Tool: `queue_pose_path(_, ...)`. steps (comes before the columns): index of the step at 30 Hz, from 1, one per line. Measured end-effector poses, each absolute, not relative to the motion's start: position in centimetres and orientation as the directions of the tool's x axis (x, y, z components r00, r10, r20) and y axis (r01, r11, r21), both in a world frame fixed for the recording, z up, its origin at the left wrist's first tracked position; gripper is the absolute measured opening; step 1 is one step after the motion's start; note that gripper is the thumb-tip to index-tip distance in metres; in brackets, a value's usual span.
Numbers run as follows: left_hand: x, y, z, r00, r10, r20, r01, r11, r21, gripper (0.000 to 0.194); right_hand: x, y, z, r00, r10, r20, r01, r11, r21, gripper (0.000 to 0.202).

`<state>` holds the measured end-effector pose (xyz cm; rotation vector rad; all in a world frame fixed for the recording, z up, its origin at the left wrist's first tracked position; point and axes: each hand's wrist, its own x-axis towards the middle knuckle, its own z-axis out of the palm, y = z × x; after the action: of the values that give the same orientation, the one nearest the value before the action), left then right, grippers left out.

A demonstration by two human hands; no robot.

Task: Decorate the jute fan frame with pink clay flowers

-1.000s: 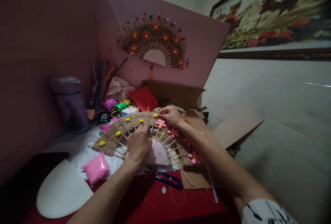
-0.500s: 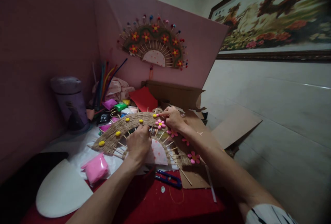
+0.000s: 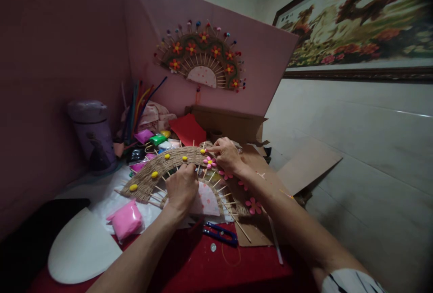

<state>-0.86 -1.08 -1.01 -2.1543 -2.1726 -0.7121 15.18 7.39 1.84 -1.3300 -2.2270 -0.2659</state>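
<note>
A woven twine fan [image 3: 145,177] with wooden sticks lies in front of me. My left hand [image 3: 182,188] is closed around its sticks at the inner edge of the woven band. At the top of the band, my right hand [image 3: 227,154] has its fingertips on a small pink clay petal beside a yellow clay dot [image 3: 203,151]. Its other fingers are curled in. Just below is a pink clay flower [image 3: 209,162] with a yellow centre. Another pink flower [image 3: 253,205] sits lower on the right side. More yellow dots [image 3: 154,174] run along the left side.
Blue thread snips [image 3: 220,233] lie on the red cloth [image 3: 189,266]. A pink clay packet [image 3: 125,219] and white half-round board [image 3: 81,250] are at left. Behind stand a purple tumbler [image 3: 93,137], pipe cleaners [image 3: 140,103] and a finished fan [image 3: 203,56] on a pink board.
Almost nothing differs. My right hand has shifted very slightly at the petal, while the left hand and the fan stay in place.
</note>
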Motion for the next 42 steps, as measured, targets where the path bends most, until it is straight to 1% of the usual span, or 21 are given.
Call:
queue_pose_path(2,-0.8,-1.1,-1.0,-0.058,0.951,0.304,0.947,-0.044,0.319,0.026,15.3,7.5,1.8,-0.363,0.754,0.548,0.862,0.495,-0.111,0.024)
queue_pose_path(6,-0.8,-1.1,-0.9,-0.062,0.95,0.305,0.942,-0.045,0.331,0.026,15.4,7.4,2.1,-0.382,0.76,0.526,0.849,0.514,-0.125,0.023)
queue_pose_path(9,-0.8,-1.1,-0.9,-0.066,0.951,0.302,0.938,-0.044,0.344,0.026,16.3,7.0,2.9,-0.328,0.727,0.603,0.839,0.518,-0.169,0.03)
queue_pose_path(12,-0.8,-1.0,-1.0,-0.069,0.951,0.301,0.935,-0.043,0.352,0.027,18.5,6.3,3.5,-0.18,0.656,0.733,0.817,0.514,-0.26,0.031)
queue_pose_path(15,-0.9,-0.9,-1.0,-0.073,0.949,0.308,0.93,-0.046,0.365,0.026,21.4,5.4,3.5,0.034,0.593,0.804,0.759,0.508,-0.407,0.024)
queue_pose_path(17,-0.9,-0.9,-1.0,-0.076,0.946,0.316,0.924,-0.053,0.379,0.025,23.2,4.8,3.0,0.151,0.589,0.794,0.695,0.508,-0.51,0.024)
queue_pose_path(20,-0.9,-0.8,-1.0,-0.078,0.944,0.319,0.918,-0.057,0.394,0.025,25.1,4.0,1.6,0.291,0.632,0.718,0.583,0.478,-0.657,0.026)
queue_pose_path(22,-1.0,-0.7,-1.0,-0.081,0.944,0.32,0.914,-0.057,0.401,0.025,25.7,3.7,0.6,0.321,0.66,0.679,0.538,0.463,-0.704,0.025)
queue_pose_path(24,-1.0,-0.6,-1.1,-0.085,0.94,0.331,0.914,-0.058,0.401,0.025,25.9,3.5,-0.4,0.315,0.687,0.655,0.526,0.448,-0.723,0.026)
queue_pose_path(28,-1.1,-0.6,-1.1,-0.084,0.912,0.4,0.936,-0.066,0.346,0.027,26.0,3.2,-2.0,0.277,0.7,0.659,0.572,0.431,-0.698,0.036)
queue_pose_path(30,-1.0,-0.7,-1.0,-0.099,0.892,0.441,0.946,-0.053,0.32,0.03,26.2,3.1,-2.5,0.252,0.677,0.691,0.64,0.419,-0.644,0.037)
queue_pose_path(32,-1.0,-0.8,-0.9,-0.129,0.873,0.471,0.946,-0.035,0.323,0.032,26.5,3.0,-2.8,0.213,0.645,0.734,0.723,0.401,-0.562,0.034)
queue_pose_path(35,-1.0,-0.7,-0.7,-0.166,0.853,0.494,0.922,-0.043,0.384,0.032,26.9,2.9,-3.0,0.144,0.611,0.778,0.808,0.382,-0.449,0.031)
queue_pose_path(37,-1.0,-0.6,-0.7,-0.173,0.846,0.504,0.893,-0.081,0.443,0.032,27.0,2.9,-3.1,0.108,0.598,0.794,0.836,0.378,-0.398,0.03)
queue_pose_path(42,-0.9,-0.2,-1.1,-0.167,0.836,0.523,0.809,-0.187,0.558,0.03,26.9,3.0,-3.1,0.069,0.579,0.812,0.872,0.36,-0.331,0.028)
